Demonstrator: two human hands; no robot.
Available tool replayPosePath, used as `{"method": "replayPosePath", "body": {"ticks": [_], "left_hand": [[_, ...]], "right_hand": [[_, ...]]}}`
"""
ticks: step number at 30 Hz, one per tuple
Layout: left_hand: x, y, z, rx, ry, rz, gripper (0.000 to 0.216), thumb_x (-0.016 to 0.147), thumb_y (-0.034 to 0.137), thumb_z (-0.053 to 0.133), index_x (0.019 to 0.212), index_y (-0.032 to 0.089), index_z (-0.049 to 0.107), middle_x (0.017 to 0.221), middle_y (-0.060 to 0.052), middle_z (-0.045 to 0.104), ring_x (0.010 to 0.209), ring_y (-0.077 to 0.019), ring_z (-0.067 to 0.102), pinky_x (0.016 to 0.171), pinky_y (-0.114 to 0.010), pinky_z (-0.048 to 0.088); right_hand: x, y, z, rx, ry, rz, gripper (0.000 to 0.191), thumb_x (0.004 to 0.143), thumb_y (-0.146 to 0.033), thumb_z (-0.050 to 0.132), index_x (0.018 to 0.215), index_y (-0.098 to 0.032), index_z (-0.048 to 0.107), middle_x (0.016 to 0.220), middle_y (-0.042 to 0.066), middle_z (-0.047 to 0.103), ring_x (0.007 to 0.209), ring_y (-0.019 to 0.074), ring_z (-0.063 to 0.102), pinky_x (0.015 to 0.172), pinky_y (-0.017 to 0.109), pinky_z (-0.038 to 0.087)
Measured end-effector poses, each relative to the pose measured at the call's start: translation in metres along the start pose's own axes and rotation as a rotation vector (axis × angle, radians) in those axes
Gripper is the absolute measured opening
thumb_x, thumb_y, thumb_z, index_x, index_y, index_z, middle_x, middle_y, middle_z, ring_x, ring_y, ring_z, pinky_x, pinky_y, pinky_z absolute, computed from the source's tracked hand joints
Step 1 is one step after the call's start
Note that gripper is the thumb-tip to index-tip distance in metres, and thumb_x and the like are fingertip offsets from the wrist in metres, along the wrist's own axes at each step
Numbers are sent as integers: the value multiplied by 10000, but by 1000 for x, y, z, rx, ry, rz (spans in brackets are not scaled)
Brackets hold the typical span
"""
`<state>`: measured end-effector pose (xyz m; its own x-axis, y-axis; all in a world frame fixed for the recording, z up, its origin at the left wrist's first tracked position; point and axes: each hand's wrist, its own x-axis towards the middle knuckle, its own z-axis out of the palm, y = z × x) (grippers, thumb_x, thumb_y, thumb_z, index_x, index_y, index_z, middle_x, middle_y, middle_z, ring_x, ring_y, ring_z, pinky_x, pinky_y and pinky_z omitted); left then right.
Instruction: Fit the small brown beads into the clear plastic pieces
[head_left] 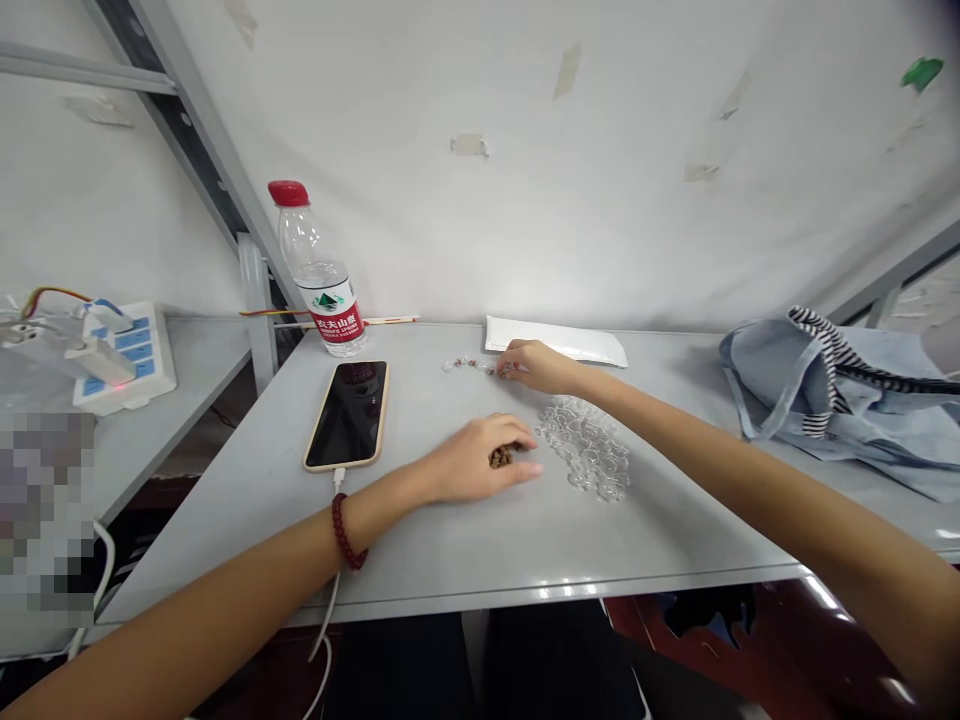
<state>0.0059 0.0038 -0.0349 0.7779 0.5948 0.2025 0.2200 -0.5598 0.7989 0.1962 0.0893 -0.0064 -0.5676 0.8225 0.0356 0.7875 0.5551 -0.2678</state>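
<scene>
My left hand [480, 462] rests on the desk, its fingers and thumb curled around several small brown beads [501, 457]. The gap between thumb and fingers faces right. Farther back, my right hand [538, 367] has its fingertips drawn together at the right end of a row of clear rings and brown beads [471, 364]. A small brown piece shows at those fingertips, partly hidden by them. Between and to the right of my hands lies a loose pile of clear plastic rings [589, 450].
A charging phone [348, 415] and a water bottle [330, 290] stand to the left. Behind my right hand lies a white packet [555, 340] by the wall. A light blue cloth bag [847, 390] sits right; a power strip [131, 360] is far left.
</scene>
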Motion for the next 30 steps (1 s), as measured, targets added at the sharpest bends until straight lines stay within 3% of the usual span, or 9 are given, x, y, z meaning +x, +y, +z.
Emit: {"method": "replayPosePath", "body": {"ticks": [4, 7, 14, 18, 23, 26, 30], "left_hand": [[6, -2, -8, -422, 28, -189, 332, 893, 313, 418, 965, 113, 674, 1017, -114, 679, 979, -207, 623, 938, -371, 463], [7, -4, -9, -575, 35, -227, 382, 881, 276, 352, 917, 99, 688, 955, -121, 702, 956, -205, 631, 941, -377, 458], [3, 0, -5, -500, 30, -217, 360, 856, 298, 387, 858, 108, 693, 883, -107, 690, 876, -213, 627, 839, -373, 491], [6, 0, -7, -381, 190, -234, 278, 846, 297, 453, 878, 133, 675, 892, -76, 684, 887, -203, 621, 869, -345, 462], [7, 4, -11, -110, 371, -257, 300, 865, 277, 398, 713, 162, 629, 777, -32, 654, 813, -177, 589, 792, -291, 433], [8, 6, -12, -34, 395, -293, 341, 877, 314, 398, 636, 162, 586, 675, -17, 612, 694, -158, 555, 698, -272, 416], [8, 5, -13, -1, 387, -270, 326, 893, 355, 415, 684, 161, 574, 689, -6, 598, 699, -151, 540, 671, -262, 392]], "right_hand": [[-7, 0, 3, 13, 40, 2, 199, 818, -83, 520, 925, -126, 682, 946, 114, 624, 790, 184, 586, 742, 310, 441], [-18, -3, 5, 29, 107, -5, 203, 841, -118, 497, 956, -132, 664, 943, 106, 617, 809, 183, 569, 753, 319, 442], [-53, -18, 15, 215, 355, -77, 137, 846, -167, 526, 916, -144, 642, 900, 74, 605, 735, 142, 569, 679, 301, 473], [-63, -31, 24, 370, 531, -123, 107, 861, -179, 546, 927, -164, 631, 945, 61, 606, 649, 97, 568, 623, 279, 501], [-66, -41, 32, 364, 523, -241, 129, 885, -166, 538, 985, -197, 613, 982, 57, 624, 702, 107, 601, 619, 278, 533], [-68, -44, 32, 362, 520, -247, 145, 891, -160, 534, 1009, -201, 608, 967, 57, 625, 696, 112, 601, 637, 295, 549], [-71, -48, 30, 375, 511, -264, 142, 897, -170, 537, 1018, -194, 609, 959, 60, 627, 730, 123, 611, 665, 302, 557]]}}
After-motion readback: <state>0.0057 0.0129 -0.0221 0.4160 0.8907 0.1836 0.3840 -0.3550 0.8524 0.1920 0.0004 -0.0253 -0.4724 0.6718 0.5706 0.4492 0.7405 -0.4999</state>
